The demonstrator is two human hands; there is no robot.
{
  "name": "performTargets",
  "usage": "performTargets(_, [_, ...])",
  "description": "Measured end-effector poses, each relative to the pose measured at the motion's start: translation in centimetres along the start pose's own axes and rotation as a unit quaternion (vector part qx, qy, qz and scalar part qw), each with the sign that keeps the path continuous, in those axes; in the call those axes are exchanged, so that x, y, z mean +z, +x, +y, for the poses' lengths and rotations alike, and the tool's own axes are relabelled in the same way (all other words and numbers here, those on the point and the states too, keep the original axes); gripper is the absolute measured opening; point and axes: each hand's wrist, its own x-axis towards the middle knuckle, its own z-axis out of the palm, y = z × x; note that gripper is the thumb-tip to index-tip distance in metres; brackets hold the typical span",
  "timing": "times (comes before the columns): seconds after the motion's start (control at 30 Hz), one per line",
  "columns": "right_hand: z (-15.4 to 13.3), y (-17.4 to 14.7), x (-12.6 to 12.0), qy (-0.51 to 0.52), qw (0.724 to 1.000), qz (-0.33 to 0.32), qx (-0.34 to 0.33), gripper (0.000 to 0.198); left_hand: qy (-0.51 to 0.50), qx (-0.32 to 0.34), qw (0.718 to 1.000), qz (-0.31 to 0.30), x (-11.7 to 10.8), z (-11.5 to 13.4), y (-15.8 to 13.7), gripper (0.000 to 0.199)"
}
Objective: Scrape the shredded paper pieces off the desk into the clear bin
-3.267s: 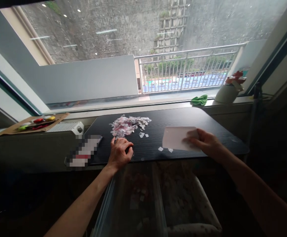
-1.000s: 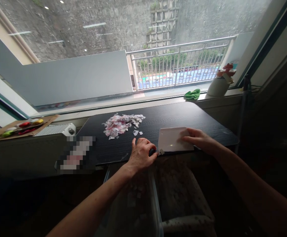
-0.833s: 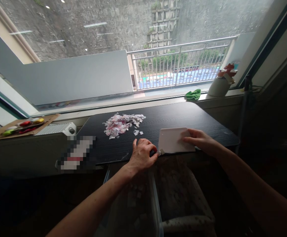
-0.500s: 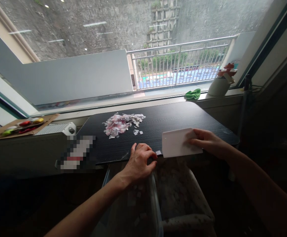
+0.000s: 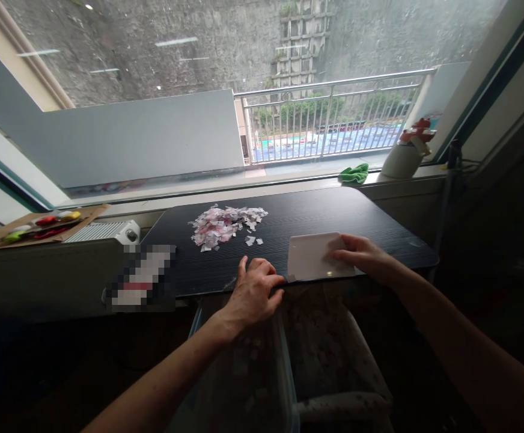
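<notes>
My right hand [image 5: 365,255] pinches the right side of a flat white plastic scraper [image 5: 309,255] with rounded corners and a small hole near one corner. Its lower edge is at the front edge of the black table [image 5: 316,207]. By the scraper's lower left corner is a small white paper scrap, partly hard to make out. My left hand [image 5: 257,285] rests at the table's front edge, just left of the scraper, fingers apart and nothing visible in them. Farther back on the table lies a pile of white and pinkish paper scraps [image 5: 221,227], with a few loose pieces beside it.
Below the table edge stands a clear plastic bin [image 5: 289,373] with paper bits inside, beside a stained pale stool or chair [image 5: 347,355]. On the windowsill are a green cloth [image 5: 354,174] and a pale jug [image 5: 401,159]. A radiator [image 5: 104,231] stands left.
My right hand has moved the scraper slightly left, up to the small paper scrap at the table edge. The left hand stays nearly in place.
</notes>
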Motion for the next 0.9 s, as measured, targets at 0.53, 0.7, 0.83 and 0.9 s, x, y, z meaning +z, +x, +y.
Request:
performTargets(0.53, [-0.9, 0.2, 1.5, -0.028, 0.998, 0.028, -0.040, 0.023, 0.016, -0.085, 0.994, 0.071, -3.5, -3.3, -3.4, 0.018])
performTargets(0.7, [-0.8, 2.1, 4.9, -0.077, 0.996, 0.028, -0.045, 0.016, 0.022, -0.133, 0.987, 0.086, -3.5, -4.3, -4.7, 0.012])
performTargets(0.83, [-0.8, 2.1, 6.1, -0.088, 0.996, 0.004, -0.033, 0.017, 0.011, -0.132, 0.988, 0.074, -2.7, -3.5, -4.4, 0.006])
performTargets(0.9, [-0.8, 1.9, 6.2, -0.091, 0.996, -0.001, -0.023, 0.019, 0.009, -0.130, 0.989, 0.071, -2.2, -3.2, -4.1, 0.005])
